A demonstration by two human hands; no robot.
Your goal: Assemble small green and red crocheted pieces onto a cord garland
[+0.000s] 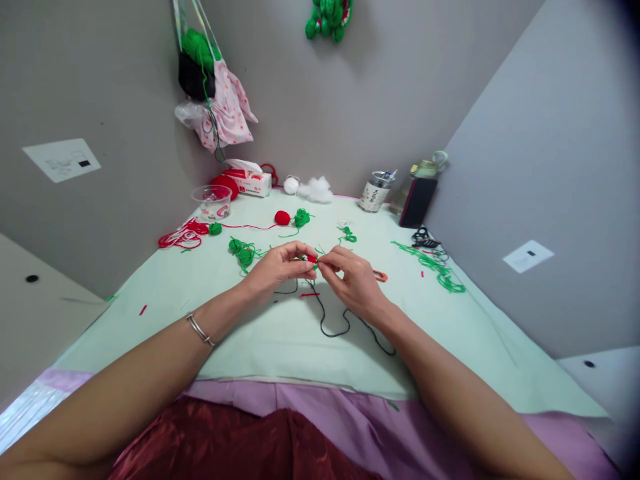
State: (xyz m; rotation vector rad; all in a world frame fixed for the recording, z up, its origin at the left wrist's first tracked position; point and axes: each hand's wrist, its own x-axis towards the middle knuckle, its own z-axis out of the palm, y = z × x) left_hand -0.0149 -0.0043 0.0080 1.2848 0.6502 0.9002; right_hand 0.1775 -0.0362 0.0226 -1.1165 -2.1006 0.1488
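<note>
Over the middle of the table, my left hand (290, 262) pinches a small crocheted piece (311, 259) in red, white and green yarn. The fingertips of my right hand (349, 272) are closed at the right edge of the same piece. Whether they grip the yarn itself or a thin needle or hook is too small to tell. A black yarn strand (330, 335) trails from beneath my hands across the cloth to my right forearm. Just beyond my right hand lies an orange-handled tool (380, 275), partly hidden by it.
Green yarn tangles (243, 253) and a red yarn ball (282, 218) lie beyond my hands. A clear plastic tub (215, 203), a tissue box (250, 181), white stuffing (317, 190), a pen holder (376, 192) and a phone (419, 203) stand at the back. Loose green yarn (440, 270) lies right.
</note>
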